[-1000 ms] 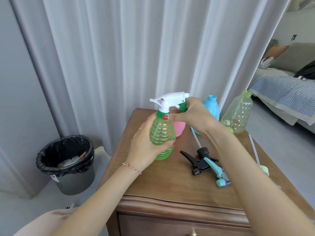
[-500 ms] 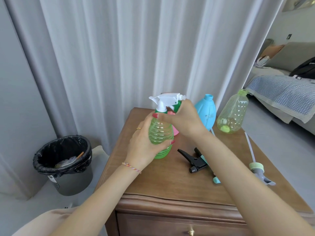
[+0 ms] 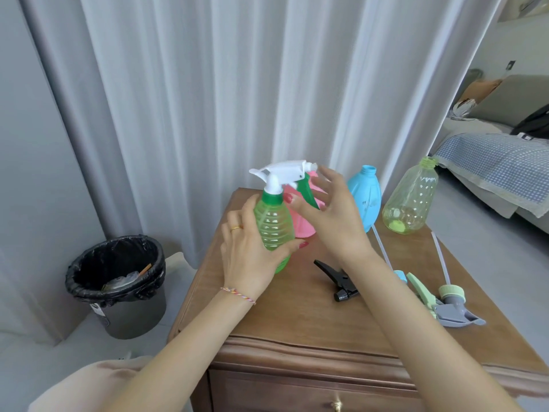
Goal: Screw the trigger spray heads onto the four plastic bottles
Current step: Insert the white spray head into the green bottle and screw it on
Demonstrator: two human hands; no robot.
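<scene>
Left hand (image 3: pixel 246 248) wraps the green bottle (image 3: pixel 273 230) around its ribbed belly, fingers (image 3: pixel 292 246) curled shut on it, thumb side hidden behind. The grip sits low on the body, likely so the neck stays free for turning and the bottle can't spin. Its base seems to be on the surface (image 3: pixel 297 316), though the hand covers most of the contact.

White spray head (image 3: pixel 285 173) sits upright on the green collar (image 3: pixel 271 198), green trigger pointing back toward the pink bottle (image 3: pixel 303 224). Looks seated; I can't tell how tight the thread is.

Right hand (image 3: pixel 332 215) is spread open just beside the trigger, holding nothing. My read: this one is done or close to it.

Three bottles have no heads: pink is directly behind the green one, the blue bottle (image 3: pixel 364 197) is beside it, and the clear yellow-green bottle (image 3: pixel 411 200) is at the far right. Their necks are open and upright, ready for dip tubes.

Loose heads lie on their sides near the front right: black spray head (image 3: pixel 338 281), a light green one (image 3: pixel 421 295) partly under the right forearm, and a grey spray head (image 3: pixel 454 307) with its tube running back toward the bottles. All are within right-hand reach, which suits a left-holds, right-twists routine.

Bin (image 3: pixel 116 283) is on the floor to the left, not involved.
</scene>
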